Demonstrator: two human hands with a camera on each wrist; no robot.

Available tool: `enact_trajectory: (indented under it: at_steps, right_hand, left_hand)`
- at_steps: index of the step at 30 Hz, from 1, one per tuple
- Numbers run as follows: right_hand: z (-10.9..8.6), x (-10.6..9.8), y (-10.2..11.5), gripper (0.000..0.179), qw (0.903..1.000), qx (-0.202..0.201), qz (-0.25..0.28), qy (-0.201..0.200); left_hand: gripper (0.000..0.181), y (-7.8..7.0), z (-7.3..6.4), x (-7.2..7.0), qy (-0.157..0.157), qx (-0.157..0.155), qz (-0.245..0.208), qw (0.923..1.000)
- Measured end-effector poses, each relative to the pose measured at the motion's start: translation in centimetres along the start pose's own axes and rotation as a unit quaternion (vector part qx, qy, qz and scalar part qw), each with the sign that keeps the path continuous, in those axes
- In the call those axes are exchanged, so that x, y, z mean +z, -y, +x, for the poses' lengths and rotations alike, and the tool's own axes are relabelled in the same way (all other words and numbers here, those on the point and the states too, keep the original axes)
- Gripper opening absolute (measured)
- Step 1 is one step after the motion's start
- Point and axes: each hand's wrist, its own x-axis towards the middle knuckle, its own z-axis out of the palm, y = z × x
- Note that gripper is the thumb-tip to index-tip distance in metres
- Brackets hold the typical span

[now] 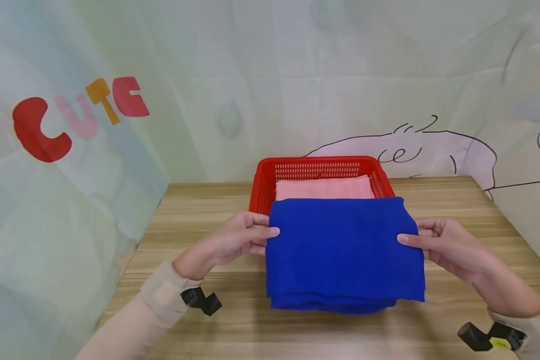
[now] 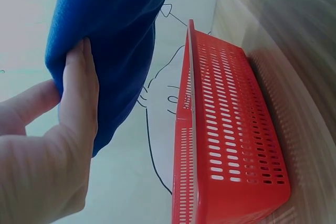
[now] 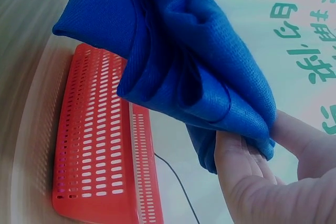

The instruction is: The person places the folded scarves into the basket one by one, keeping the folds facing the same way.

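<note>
A folded blue cloth (image 1: 342, 245) hangs between both hands, in front of and partly over the near side of a red plastic basket (image 1: 315, 161). My left hand (image 1: 240, 239) pinches its left edge, thumb on the front and fingers behind. On the opposite edge my right hand (image 1: 450, 248) grips it the same way. Several folded layers of the blue cloth (image 3: 173, 51) show in the right wrist view. Inside the basket lies a folded pink cloth (image 1: 324, 188), its near part hidden behind the blue one.
The basket stands on a wood-grain table (image 1: 198, 210) near its back edge. Behind the table hangs a pale printed backdrop (image 1: 234, 65) with coloured letters at left and a line drawing at right. A small black camera (image 1: 201, 300) sits on the left wrist.
</note>
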Motion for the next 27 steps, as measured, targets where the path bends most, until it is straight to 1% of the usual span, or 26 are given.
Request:
enact_trajectory:
  at_steps: [4, 10, 15, 21, 27]
  right_hand:
    - [0.4, -0.1, 0.1, 0.023, 0.9998, -0.014, 0.008, 0.012]
    - [0.9, -0.4, 0.3, 0.021, 0.9998, -0.011, 0.014, 0.001]
    - [1.4, -0.6, 0.6, 0.020, 0.9999, -0.001, 0.007, -0.008]
    - [2.0, -1.0, 0.9, 0.020, 0.9998, -0.008, -0.017, -0.007]
    - [2.7, -1.4, 1.4, 0.021, 0.9998, -0.013, -0.017, -0.005]
  left_hand:
    - [0.030, -0.4, 0.2, 0.0, -0.006, -0.003, -0.002, 1.0000]
    - [0.028, -0.7, 0.5, -0.1, -0.017, -0.006, 0.000, 0.9998]
    - [0.029, -0.8, 0.9, -0.4, -0.026, -0.008, 0.007, 0.9996]
    - [0.013, -1.0, 1.6, -0.4, -0.041, -0.006, -0.007, 0.9991]
    - [0.017, -1.3, 2.4, -0.5, -0.054, -0.002, -0.010, 0.9985]
